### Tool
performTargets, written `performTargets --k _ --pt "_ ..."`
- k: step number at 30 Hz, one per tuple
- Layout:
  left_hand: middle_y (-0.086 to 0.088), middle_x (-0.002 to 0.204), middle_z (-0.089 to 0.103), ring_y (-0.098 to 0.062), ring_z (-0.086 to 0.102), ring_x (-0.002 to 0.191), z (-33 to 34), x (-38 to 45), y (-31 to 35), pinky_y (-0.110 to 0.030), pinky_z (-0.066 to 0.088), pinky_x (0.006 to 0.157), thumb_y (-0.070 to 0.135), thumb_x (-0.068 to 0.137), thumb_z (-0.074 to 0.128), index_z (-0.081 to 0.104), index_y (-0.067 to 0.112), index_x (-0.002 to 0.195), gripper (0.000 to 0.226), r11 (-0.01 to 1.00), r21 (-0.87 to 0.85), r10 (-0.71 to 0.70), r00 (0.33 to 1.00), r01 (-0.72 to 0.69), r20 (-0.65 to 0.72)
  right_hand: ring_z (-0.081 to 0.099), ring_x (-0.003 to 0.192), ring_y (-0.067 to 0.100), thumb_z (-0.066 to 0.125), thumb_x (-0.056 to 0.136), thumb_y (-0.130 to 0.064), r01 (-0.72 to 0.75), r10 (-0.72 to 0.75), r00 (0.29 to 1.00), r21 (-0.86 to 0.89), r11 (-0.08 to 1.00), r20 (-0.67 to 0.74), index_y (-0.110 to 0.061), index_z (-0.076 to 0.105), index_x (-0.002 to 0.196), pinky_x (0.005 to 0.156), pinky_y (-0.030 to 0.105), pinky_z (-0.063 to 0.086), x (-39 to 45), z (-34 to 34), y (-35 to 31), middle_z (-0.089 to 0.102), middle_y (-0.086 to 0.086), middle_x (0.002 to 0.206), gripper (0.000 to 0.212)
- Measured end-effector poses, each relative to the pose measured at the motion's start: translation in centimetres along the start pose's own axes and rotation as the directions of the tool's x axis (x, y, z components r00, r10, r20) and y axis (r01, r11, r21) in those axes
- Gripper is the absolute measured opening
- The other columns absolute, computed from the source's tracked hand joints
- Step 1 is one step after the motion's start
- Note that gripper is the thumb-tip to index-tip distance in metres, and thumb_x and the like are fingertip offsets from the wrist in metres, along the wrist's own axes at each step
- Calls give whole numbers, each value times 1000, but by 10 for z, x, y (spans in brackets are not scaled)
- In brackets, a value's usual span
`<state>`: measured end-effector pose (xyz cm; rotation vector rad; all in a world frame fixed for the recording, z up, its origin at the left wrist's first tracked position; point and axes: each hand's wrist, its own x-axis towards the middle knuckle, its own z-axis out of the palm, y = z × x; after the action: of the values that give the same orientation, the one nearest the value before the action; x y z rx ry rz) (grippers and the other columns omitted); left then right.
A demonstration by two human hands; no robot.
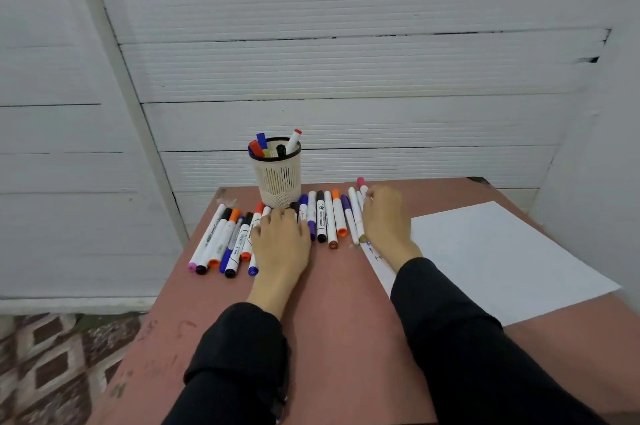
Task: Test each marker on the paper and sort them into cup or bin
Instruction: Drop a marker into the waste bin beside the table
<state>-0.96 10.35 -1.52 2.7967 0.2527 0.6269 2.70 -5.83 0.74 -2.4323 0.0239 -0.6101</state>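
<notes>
A row of several markers (325,216) lies across the far part of the reddish table (339,303). Behind the row stands a white mesh cup (277,178) with a black rim, holding several markers. A white sheet of paper (502,251) lies to the right, with small ink marks at its near-left corner. My left hand (282,242) rests palm down on markers in the middle of the row, fingers fairly straight. My right hand (386,223) is at the row's right end, its fingers curled round a pink-capped marker (361,182) whose cap sticks out beyond them. No bin is in view.
White panelled walls close in behind and to the right of the table. A patterned carpet (52,355) covers the floor on the left. Both black sleeves reach in from the bottom edge.
</notes>
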Motion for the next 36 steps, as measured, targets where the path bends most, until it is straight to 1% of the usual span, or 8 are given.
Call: performTargets --k 3,7,18,21,27,31,34,36 --pt "-5 125 55 -24 50 115 0 2 2 -40 37 97 32 98 39 56 13 124 36 1000 3 -10 1000 10 7 51 77 23 46 98 -9 -93 102 991 -89 992 91 -15 37 66 61 31 38 23 -9 1 50 6 84 34" --pt "-6 127 54 -24 49 117 1 2 5 -41 37 98 32 98 39 53 12 128 38 1000 11 -16 1000 15 20 57 81 27 49 95 -12 -153 188 947 -148 977 261 -12 41 70 66 34 45 34 -7 1 52 8 87 26" --pt "-8 123 58 -25 48 120 -4 3 7 -44 34 106 33 100 38 56 10 121 36 1000 5 -11 1000 11 -17 57 76 22 54 97 -16 -253 241 956 59 966 165 -8 51 89 60 29 42 30 -17 3 51 4 81 12" --pt "-9 138 51 -25 41 131 -9 1 12 -44 29 112 29 101 39 48 11 135 40 985 -125 102 988 -117 -117 46 60 14 54 97 -19 -144 131 969 46 989 212 -5 55 78 49 23 31 19 -35 8 50 3 72 24" --pt "-10 148 41 -29 39 134 -2 0 36 -44 29 110 18 100 45 41 13 143 43 843 -207 473 868 -496 -151 58 85 23 57 96 -11 158 -165 951 49 986 262 -9 69 102 69 30 42 -11 -54 45 66 5 94 14" --pt "-4 123 57 -28 51 113 10 3 42 -45 38 95 9 94 56 52 18 129 37 857 -55 508 857 -513 -86 45 98 13 52 99 -11 245 -260 940 92 965 222 -11 65 115 81 20 31 -18 -57 64 61 -3 105 21" --pt "0 99 60 -25 55 90 6 1 45 -42 36 85 18 98 49 57 18 110 14 830 -75 541 831 -553 -129 52 105 23 50 98 -9 364 -359 929 -41 931 90 -9 63 117 93 30 36 -19 -55 71 64 4 111 24" --pt "3 79 57 -23 49 70 0 1 48 -39 32 75 35 102 31 57 19 98 31 824 -96 547 828 -559 -125 53 113 24 50 94 -21 448 -444 894 -157 880 59 -11 60 120 107 39 27 -20 -53 71 62 3 114 30"
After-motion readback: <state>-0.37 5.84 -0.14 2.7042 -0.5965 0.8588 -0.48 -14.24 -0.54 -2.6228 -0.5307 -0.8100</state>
